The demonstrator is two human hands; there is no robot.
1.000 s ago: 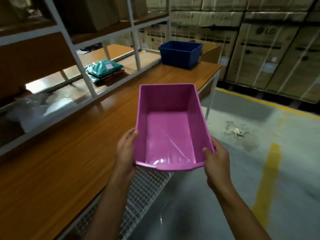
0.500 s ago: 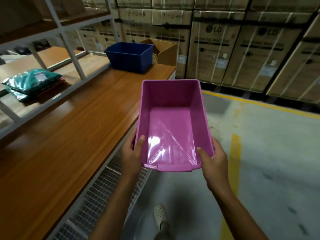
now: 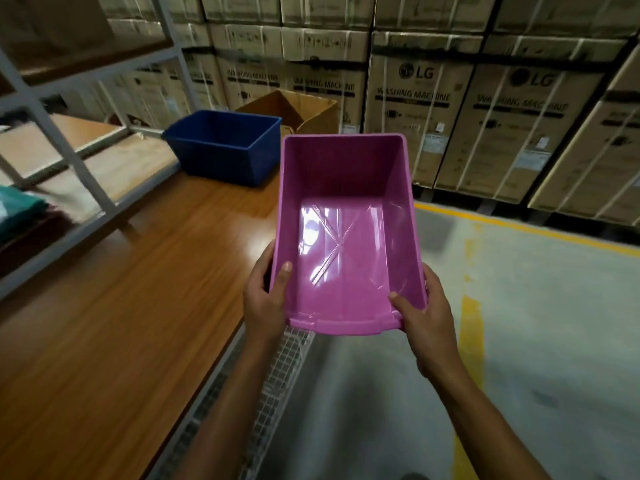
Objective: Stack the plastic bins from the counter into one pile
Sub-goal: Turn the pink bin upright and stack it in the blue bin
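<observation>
We hold an empty pink bin (image 3: pixel 346 237), glossy moulded plastic, rectangular with tapering walls, in the air off the edge of the wood-grain surface (image 3: pixel 121 306). Our left hand (image 3: pixel 265 299) and right hand (image 3: pixel 424 317) grip its near corners, thumbs inside. A matte blue bin (image 3: pixel 221 147) sits at the surface's far end.
</observation>
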